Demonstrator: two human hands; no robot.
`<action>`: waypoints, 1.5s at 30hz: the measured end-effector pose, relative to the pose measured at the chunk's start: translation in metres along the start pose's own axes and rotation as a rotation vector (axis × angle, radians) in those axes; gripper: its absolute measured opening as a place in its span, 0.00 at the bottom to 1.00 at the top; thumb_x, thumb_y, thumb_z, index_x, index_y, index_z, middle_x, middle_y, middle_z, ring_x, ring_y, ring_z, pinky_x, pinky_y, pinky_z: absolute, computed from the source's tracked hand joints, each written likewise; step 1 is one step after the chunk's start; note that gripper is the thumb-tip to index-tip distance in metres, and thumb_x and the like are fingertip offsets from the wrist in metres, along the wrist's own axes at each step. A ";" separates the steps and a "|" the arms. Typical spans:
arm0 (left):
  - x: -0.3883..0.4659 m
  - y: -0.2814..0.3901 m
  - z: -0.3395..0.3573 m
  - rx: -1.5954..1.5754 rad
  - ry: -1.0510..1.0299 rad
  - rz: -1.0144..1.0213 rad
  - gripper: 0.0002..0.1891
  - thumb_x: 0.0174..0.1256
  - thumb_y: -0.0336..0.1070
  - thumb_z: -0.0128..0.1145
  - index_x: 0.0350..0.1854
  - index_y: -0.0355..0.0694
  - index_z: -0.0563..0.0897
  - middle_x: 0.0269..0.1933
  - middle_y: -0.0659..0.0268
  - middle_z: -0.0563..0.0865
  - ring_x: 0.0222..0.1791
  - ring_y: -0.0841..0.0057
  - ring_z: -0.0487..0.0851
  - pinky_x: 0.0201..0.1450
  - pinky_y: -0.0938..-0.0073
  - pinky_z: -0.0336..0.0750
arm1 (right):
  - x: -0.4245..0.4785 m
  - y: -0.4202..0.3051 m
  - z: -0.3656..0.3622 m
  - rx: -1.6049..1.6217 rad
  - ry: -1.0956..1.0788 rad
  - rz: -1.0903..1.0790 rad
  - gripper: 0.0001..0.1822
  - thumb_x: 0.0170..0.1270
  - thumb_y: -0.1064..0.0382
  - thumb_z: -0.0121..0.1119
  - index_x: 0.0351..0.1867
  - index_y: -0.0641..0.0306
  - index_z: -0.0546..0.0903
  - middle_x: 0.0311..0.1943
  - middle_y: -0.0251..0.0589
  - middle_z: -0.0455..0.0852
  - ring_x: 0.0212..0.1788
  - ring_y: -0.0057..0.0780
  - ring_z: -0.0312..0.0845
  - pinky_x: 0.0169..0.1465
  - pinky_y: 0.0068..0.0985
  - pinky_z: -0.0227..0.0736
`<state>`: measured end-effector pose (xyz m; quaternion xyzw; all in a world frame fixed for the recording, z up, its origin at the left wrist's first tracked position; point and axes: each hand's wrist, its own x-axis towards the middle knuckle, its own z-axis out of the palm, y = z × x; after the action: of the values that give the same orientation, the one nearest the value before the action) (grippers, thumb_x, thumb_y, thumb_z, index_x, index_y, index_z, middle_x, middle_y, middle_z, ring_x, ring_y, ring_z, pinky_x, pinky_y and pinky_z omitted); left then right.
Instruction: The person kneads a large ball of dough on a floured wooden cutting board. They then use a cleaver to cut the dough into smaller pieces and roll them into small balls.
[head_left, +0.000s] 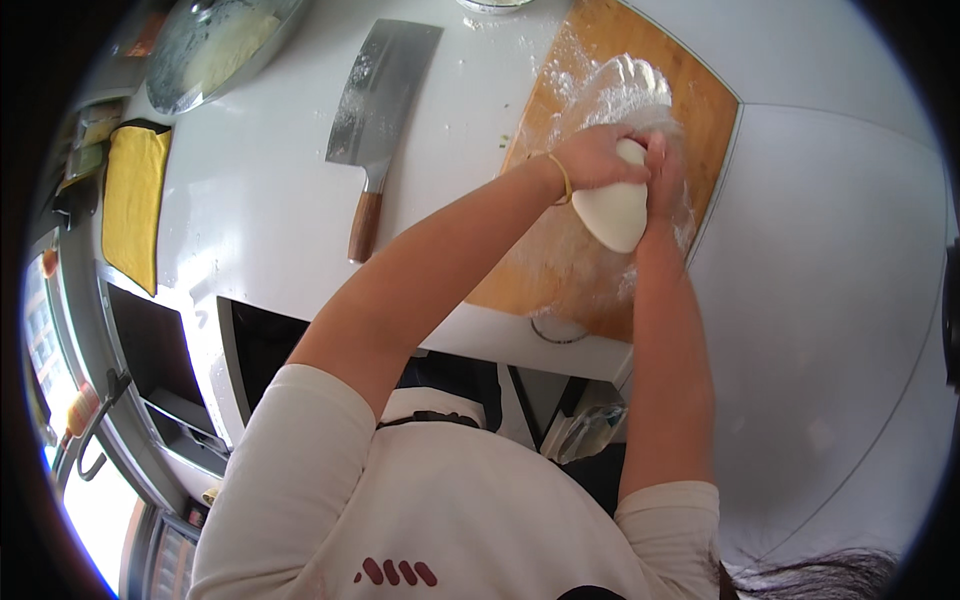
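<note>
A smooth piece of white dough (611, 214) is between my two hands, over a floured wooden board (525, 281). My left hand (600, 159), with a yellow band at its wrist, curls its fingers over the upper part of the dough. On the dough's right side my right hand (664, 176) presses against it, its fingers partly hidden. Just beyond the hands lies a heap of white flour (626, 90) with ridges in it.
A cleaver (382, 97) with a wooden handle lies on the white counter (255, 187). A glass-lidded pan (221, 56) stands at the upper left, above a folded yellow cloth (135, 202). Part of a bowl (495, 6) shows at the top. A wall (825, 262) borders the board's right side.
</note>
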<state>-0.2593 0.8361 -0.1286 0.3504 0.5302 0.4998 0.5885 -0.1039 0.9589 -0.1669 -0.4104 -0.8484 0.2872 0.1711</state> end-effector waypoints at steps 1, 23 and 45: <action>0.000 0.000 0.003 -0.023 0.028 -0.015 0.35 0.56 0.42 0.71 0.68 0.39 0.77 0.57 0.56 0.85 0.58 0.67 0.83 0.64 0.68 0.76 | 0.012 -0.004 -0.006 -0.084 -0.081 0.004 0.32 0.76 0.34 0.43 0.43 0.57 0.89 0.41 0.49 0.89 0.47 0.49 0.83 0.55 0.43 0.73; -0.074 -0.023 -0.006 0.284 0.177 0.171 0.42 0.51 0.48 0.74 0.68 0.34 0.73 0.61 0.46 0.81 0.62 0.52 0.80 0.68 0.59 0.73 | -0.083 -0.085 0.035 -0.080 0.373 -0.113 0.26 0.80 0.44 0.36 0.47 0.52 0.88 0.43 0.38 0.89 0.48 0.43 0.83 0.54 0.41 0.72; -0.201 -0.063 0.058 0.234 0.433 0.174 0.51 0.51 0.36 0.68 0.78 0.31 0.56 0.77 0.37 0.58 0.77 0.41 0.59 0.78 0.53 0.62 | -0.168 -0.141 0.035 -0.134 0.446 -0.123 0.22 0.75 0.44 0.45 0.50 0.53 0.86 0.50 0.35 0.88 0.54 0.43 0.79 0.63 0.45 0.63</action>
<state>-0.1765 0.6341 -0.1217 0.3452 0.6660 0.5471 0.3714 -0.1051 0.7436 -0.1148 -0.4217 -0.8302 0.1218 0.3437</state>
